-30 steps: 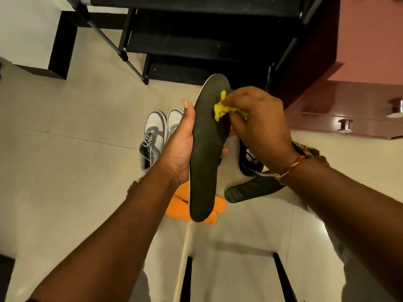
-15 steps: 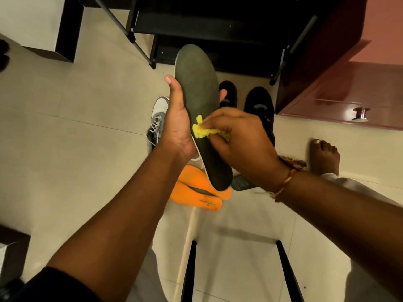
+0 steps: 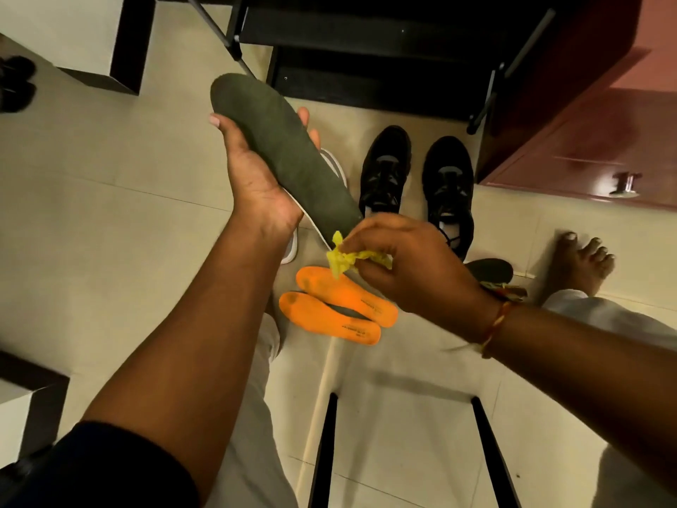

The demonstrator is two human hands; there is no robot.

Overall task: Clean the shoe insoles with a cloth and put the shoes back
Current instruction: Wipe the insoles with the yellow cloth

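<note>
Dark insole [image 3: 282,148] is held up above the floor, a little toward 11 o'clock from the centre of the head view. Its rounded toe end points to 11 o'clock and its heel end to 5 o'clock. The left hand [image 3: 256,185] grips it from below along its middle: the thumb lies at the left edge, and fingertips show past the right edge. The right hand [image 3: 399,262] is at 5 o'clock of this insole, just at the heel end, and its fingers pinch a crumpled yellow cloth [image 3: 348,260]. The cloth is just beside the heel end; I cannot tell whether it touches it. A thread bracelet [image 3: 494,324] is around the right wrist.

On the tiled floor [image 3: 110,214], two orange insoles [image 3: 329,309] lie side by side, at 6 o'clock of the cloth. A pair of black shoes [image 3: 384,170] stands at 3 o'clock of the held insole, before the black shoe rack [image 3: 366,49] at 12 o'clock. A light shoe [image 3: 334,163] is mostly hidden behind the held insole and the left hand. Another dark insole [image 3: 491,269] lies on the floor, partly hidden behind the right wrist, and a bare foot [image 3: 582,262] stands at 3 o'clock of it. A reddish cabinet [image 3: 586,141] with a metal knob [image 3: 626,183] fills the 2 o'clock corner
</note>
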